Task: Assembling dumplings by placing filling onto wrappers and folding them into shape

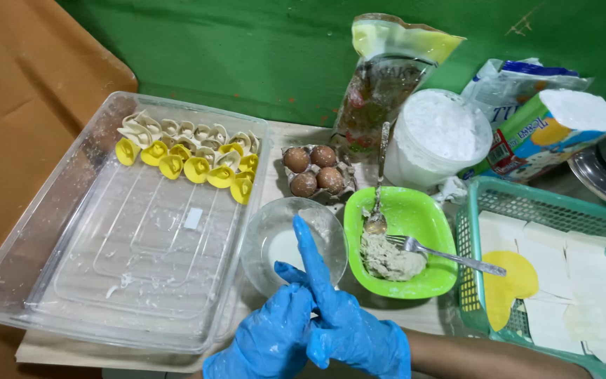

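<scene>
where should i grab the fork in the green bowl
Grip the fork by its bare metal handle, coming from the right. The tines are sunk in the filling, while the handle sticks out over the green bowl rim toward the basket, clear and clean.

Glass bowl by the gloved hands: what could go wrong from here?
The glass bowl sits right under the right hand, whose raised finger could tip it. The fork juts over the green bowl rim and could be knocked off. The eggs lie loose in a torn carton piece, easily bumped.
</scene>
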